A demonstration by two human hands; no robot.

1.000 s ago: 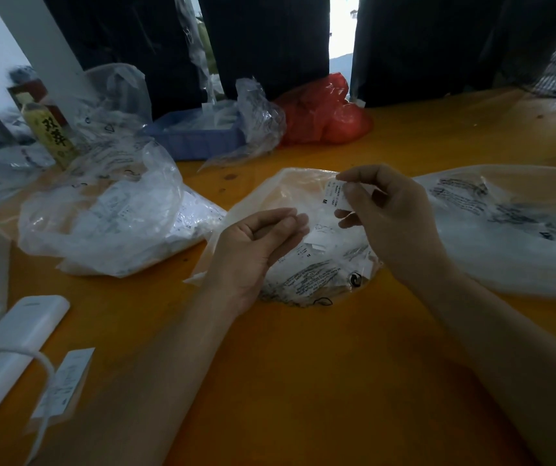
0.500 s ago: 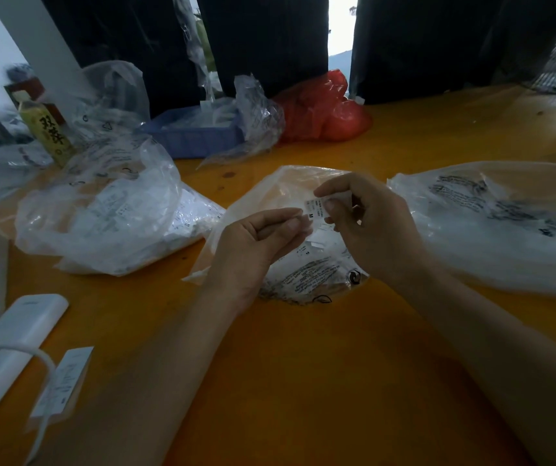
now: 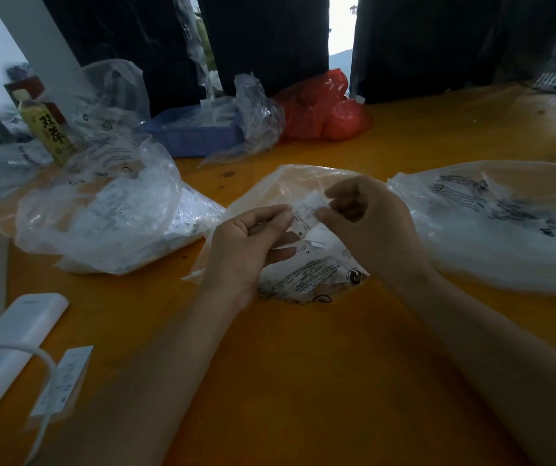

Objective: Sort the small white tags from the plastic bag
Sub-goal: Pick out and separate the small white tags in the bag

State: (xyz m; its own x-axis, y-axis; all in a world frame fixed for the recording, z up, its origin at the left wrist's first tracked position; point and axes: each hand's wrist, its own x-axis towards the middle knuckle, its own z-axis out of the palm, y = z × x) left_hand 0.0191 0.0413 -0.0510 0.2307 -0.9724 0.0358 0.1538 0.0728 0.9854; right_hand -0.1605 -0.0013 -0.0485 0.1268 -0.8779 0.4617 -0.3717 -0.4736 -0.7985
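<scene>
Your left hand (image 3: 246,243) and right hand (image 3: 367,223) both pinch one small white tag (image 3: 305,213) between thumb and fingertips, holding it just above the clear plastic bag (image 3: 306,277) at the middle of the orange table (image 3: 303,381). More tags lie inside that bag. A white power bank (image 3: 7,348) rests at the table's left edge.
</scene>
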